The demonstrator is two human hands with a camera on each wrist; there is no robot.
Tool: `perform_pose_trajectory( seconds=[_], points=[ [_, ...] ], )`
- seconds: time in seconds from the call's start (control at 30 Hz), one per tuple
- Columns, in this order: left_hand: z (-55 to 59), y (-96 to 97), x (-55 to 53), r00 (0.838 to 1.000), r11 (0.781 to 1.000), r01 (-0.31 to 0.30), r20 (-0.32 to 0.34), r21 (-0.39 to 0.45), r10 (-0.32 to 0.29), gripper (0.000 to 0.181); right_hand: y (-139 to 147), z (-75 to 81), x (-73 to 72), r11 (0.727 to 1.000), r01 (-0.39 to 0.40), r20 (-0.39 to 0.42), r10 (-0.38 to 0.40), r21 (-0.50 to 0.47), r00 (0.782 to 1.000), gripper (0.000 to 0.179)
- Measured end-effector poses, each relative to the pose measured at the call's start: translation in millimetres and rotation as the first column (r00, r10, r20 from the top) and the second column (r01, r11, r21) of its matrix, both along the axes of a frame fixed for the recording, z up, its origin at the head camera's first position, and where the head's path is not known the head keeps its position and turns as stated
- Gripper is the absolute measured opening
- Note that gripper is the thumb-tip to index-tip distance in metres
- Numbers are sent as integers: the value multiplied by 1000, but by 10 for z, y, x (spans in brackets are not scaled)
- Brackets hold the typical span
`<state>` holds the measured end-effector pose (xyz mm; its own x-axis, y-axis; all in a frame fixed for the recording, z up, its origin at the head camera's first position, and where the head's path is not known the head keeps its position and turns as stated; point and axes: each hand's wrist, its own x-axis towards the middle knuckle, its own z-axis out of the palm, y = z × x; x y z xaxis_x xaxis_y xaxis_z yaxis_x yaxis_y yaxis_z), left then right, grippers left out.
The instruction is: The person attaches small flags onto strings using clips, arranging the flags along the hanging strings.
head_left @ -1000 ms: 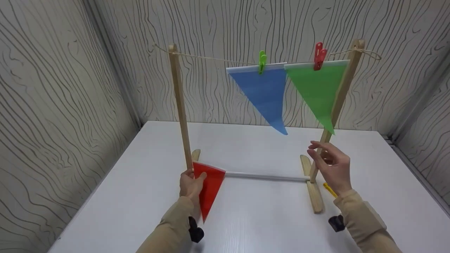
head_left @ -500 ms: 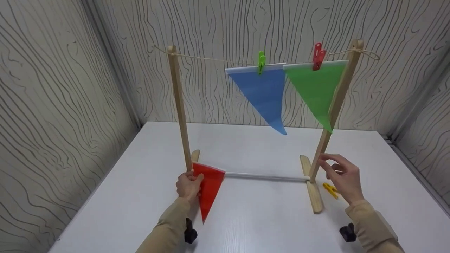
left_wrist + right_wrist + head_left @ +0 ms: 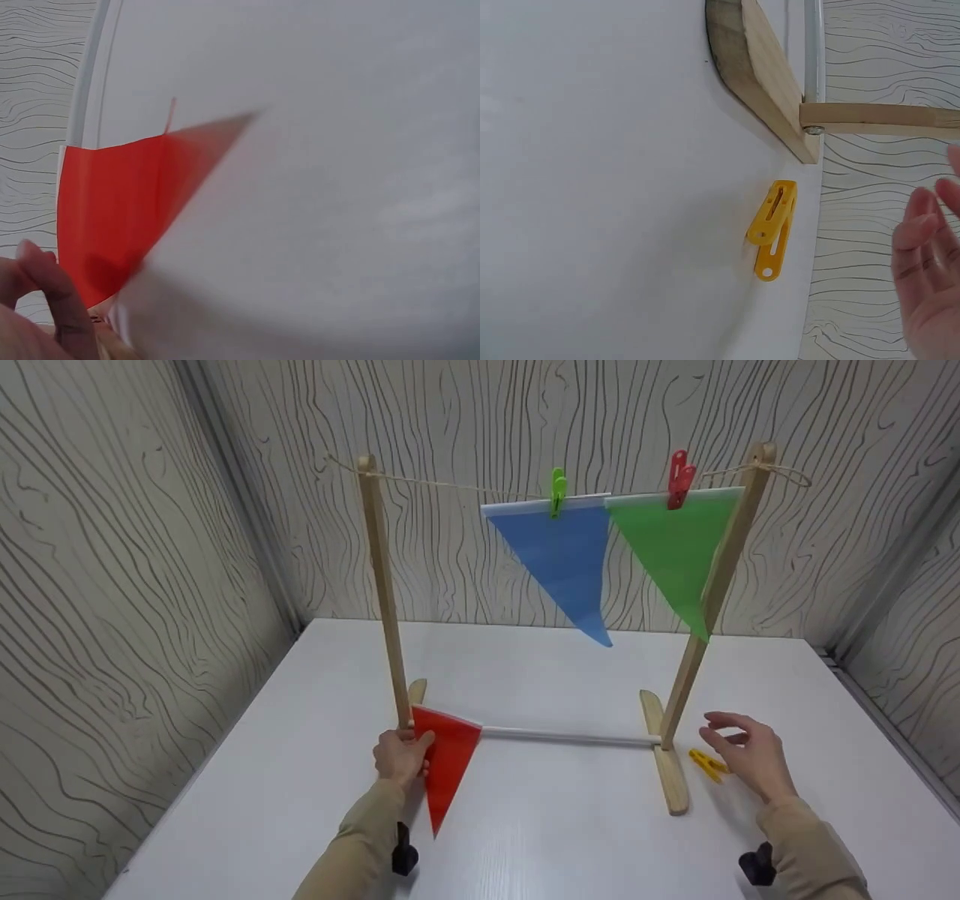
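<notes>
A red triangular pennant (image 3: 448, 757) is pinched at its left edge by my left hand (image 3: 402, 756), low beside the left post. The left wrist view shows the red pennant (image 3: 112, 210) with the left hand (image 3: 45, 307) at the lower left. My right hand (image 3: 752, 751) hovers with loosely bent fingers and nothing in them, just above and right of a yellow clothespin (image 3: 707, 766) lying on the table. In the right wrist view the yellow clothespin (image 3: 774, 229) lies apart from the right hand (image 3: 934, 277).
A wooden stand has a left post (image 3: 386, 600), a right post (image 3: 724, 585) and a white crossbar (image 3: 570, 736). From its string (image 3: 450, 484) hang a blue pennant (image 3: 566, 562) under a light green clothespin (image 3: 558, 493) and a green pennant (image 3: 679, 555) under a red clothespin (image 3: 680, 480).
My right hand has moved down and to the right, away from the right post, exposing the yellow clothespin. The left hand and red pennant have barely moved.
</notes>
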<state>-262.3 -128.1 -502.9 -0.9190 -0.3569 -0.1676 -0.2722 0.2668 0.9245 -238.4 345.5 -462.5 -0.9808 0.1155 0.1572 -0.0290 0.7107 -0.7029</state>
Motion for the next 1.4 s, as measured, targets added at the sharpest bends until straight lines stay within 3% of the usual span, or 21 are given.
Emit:
perform_pose_trajectory(
  seconds=[0.17,0.4,0.63,0.93,1.2,1.4],
  points=[
    [-16,-15,-17,1000,1000,-3,2,-3,3,43,82,-14,7,1000,7,169,-11,25,986,50],
    [-32,-24,-34,1000,1000,3,22,-8,-2,36,136,-17,-2,997,-27,267,6,78,964,55],
    [-52,-25,-57,999,1000,6,32,7,-6,35,149,-56,-20,997,11,396,-42,80,917,58],
    [-73,-21,-76,1000,1000,18,20,4,-18,33,158,-107,-37,991,3,420,-59,134,905,56],
    [-89,1,-88,999,999,38,0,-31,-38,30,150,-144,-79,992,14,474,-70,122,878,59],
    [-83,18,-92,999,996,53,11,-64,-53,29,136,-150,-89,991,9,473,-72,134,878,53]
  ],
)
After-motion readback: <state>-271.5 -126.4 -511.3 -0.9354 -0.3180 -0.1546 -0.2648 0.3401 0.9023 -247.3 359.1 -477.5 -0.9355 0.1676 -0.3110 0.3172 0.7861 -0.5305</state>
